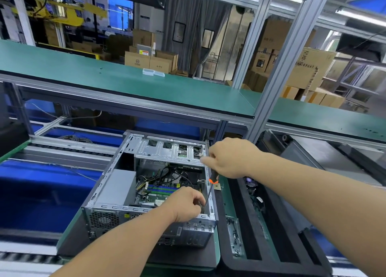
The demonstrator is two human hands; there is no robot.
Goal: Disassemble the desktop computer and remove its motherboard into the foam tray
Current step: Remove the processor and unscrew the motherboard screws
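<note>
Head view
Case (150, 185): open side up on a green mat (217, 249), right in front of me; rear panel faces me.
Board (165, 190): still inside the case, at the bottom, with green memory sticks and black and yellow cables lying over it.
Drive cage (170, 151): bare metal, spans the far end of the case above the board.
Power supply (117, 188): grey box in the left part of the case.
Right hand (231, 157): my fingers are curled round the top of the screwdriver (211, 190), over the right wall of the case.
Screwdriver: black handle with an orange band, shaft slanting down and to the left into the near right corner of the case; the tip is hidden behind my left hand.
Left hand (184, 204): at the near right corner of the case, fingers bent and closed around the lower shaft; I cannot tell whether they also hold a screw.
Tray (231, 262): black foam, just right of the case, on the same bench; small parts lie in its long slots, too blurred to name.
Shelf (125, 78): green, above the bench, with two clear boxes (153, 72) on it.
</note>
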